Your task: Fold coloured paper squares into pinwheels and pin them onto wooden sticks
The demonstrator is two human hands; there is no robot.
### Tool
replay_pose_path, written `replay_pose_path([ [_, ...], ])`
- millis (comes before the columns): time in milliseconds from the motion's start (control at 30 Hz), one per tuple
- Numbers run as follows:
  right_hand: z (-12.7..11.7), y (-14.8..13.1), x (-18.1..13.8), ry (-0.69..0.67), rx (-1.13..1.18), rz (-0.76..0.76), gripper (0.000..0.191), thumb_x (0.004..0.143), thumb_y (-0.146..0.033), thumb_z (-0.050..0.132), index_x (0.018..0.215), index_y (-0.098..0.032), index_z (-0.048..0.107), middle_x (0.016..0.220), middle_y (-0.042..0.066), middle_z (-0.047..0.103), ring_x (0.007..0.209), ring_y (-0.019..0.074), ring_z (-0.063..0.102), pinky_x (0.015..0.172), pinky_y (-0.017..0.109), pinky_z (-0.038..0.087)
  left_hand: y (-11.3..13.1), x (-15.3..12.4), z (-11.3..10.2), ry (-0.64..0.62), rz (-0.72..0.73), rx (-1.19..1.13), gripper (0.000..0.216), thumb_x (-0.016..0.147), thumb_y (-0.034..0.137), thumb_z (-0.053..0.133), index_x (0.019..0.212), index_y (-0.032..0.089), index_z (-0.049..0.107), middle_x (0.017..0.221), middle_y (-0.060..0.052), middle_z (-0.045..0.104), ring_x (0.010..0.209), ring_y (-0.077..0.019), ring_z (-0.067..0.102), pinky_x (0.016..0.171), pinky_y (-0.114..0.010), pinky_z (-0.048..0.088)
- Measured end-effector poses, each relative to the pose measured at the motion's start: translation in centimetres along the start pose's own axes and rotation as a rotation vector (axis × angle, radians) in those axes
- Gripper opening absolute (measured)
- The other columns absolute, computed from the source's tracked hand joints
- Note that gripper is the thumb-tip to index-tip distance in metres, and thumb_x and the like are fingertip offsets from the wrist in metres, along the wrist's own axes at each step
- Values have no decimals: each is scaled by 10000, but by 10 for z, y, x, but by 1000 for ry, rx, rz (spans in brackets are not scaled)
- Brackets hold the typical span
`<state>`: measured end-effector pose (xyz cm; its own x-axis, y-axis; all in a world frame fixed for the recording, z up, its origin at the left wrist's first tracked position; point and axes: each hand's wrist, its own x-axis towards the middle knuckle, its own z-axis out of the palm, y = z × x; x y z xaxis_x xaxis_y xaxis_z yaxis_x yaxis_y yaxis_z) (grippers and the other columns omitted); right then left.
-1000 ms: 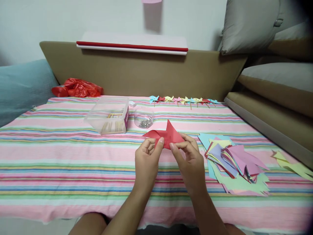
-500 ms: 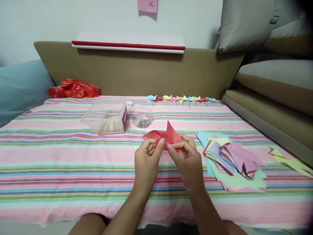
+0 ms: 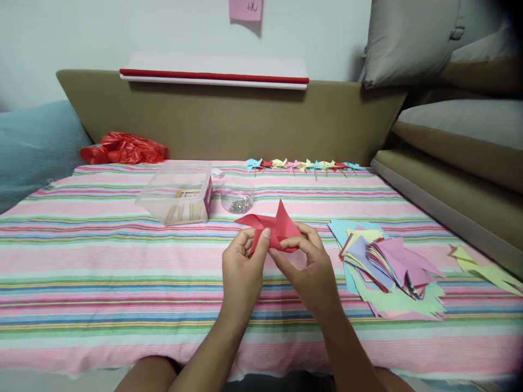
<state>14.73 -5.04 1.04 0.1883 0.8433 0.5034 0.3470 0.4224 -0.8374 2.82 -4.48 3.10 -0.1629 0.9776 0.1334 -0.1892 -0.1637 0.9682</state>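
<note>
A piece of red paper [image 3: 267, 224] with pointed, partly curled flaps is held up between both hands, above the striped cloth. My left hand [image 3: 245, 258] pinches its left part, the thumb lying on the near face. From the right, my right hand [image 3: 308, 261] grips the lower right edge with thumb and fingers. One flap stands up at the right; another sticks out to the left. Just beyond the paper is a clear round container [image 3: 237, 197] with small metal pieces in it. A row of small paper pinwheels [image 3: 302, 164] on sticks lies at the back.
A clear plastic box [image 3: 175, 198] holding thin sticks stands left of centre. Stacked coloured paper pieces [image 3: 388, 267] lie to the right, with yellow scraps [image 3: 482, 269] farther out. A red plastic bag [image 3: 126, 148] sits back left. Cushions [image 3: 457, 147] border the right side.
The red paper and both hands have shifted slightly left. My right thumb has slid down to the paper's lower edge, and more of the paper's middle shows.
</note>
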Motion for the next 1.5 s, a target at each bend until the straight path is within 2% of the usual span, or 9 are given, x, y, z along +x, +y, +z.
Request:
replay_pose_path([
  [233,-7,0,3,-12,-125,-232,38,870,-242,742,868,-277,729,1311,88,580,1258,286,560,990,499,490,-1,4,-3,-41,-80,-114,253,833,399,768,866,159,695,788,-13,688,766,-144,625,742,-234,494],
  [600,-7,1,2,16,-160,-277,60,862,-255,760,915,-276,740,1427,108,517,1316,304,521,982,519,503,3,2,-2,-21,-66,-87,257,837,388,767,815,154,665,760,-7,671,693,-116,589,652,-207,473],
  [833,-13,3,5,9,-256,-371,113,867,-224,744,899,-322,790,1482,69,498,1331,305,502,1025,534,471,4,2,-2,-84,-82,-75,249,853,389,749,832,154,668,800,-28,693,764,-149,628,726,-237,500],
  [967,-14,-1,3,-17,-157,-263,77,849,-295,768,927,-300,766,1509,74,477,1375,317,475,1068,548,445,5,2,-1,-69,-91,-86,278,835,401,762,772,166,627,748,-4,648,687,-130,583,670,-228,472],
  [1100,-16,-2,6,87,146,50,461,855,-431,732,1277,-286,614,1512,125,478,1347,306,515,1042,527,492,5,3,-5,-104,4,75,313,876,416,710,723,185,562,687,25,541,649,-123,495,629,-232,404],
  [1167,-20,0,9,72,220,199,420,861,-467,707,1227,-266,661,1474,122,519,1313,299,547,1019,488,518,5,3,-6,-125,94,222,310,896,398,683,708,192,546,674,30,494,642,-125,453,620,-239,369],
  [1267,-26,1,12,-144,283,300,291,828,-467,738,995,-232,774,1326,105,633,1252,296,593,1029,446,515,5,3,-8,-168,191,413,289,920,364,644,703,202,543,655,35,466,621,-130,407,601,-250,331],
  [1367,-29,1,11,-244,393,391,306,808,-447,758,1030,-238,776,1235,84,694,1166,290,647,972,443,548,5,4,-10,-251,192,467,265,931,351,616,712,208,571,660,27,526,618,-140,442,593,-254,333],
  [1500,-29,1,9,-264,386,455,317,765,-419,794,1001,-208,772,1342,93,661,1163,308,661,926,431,571,6,6,-14,-337,130,453,261,907,359,642,699,207,601,662,16,581,621,-152,485,587,-254,353],
])
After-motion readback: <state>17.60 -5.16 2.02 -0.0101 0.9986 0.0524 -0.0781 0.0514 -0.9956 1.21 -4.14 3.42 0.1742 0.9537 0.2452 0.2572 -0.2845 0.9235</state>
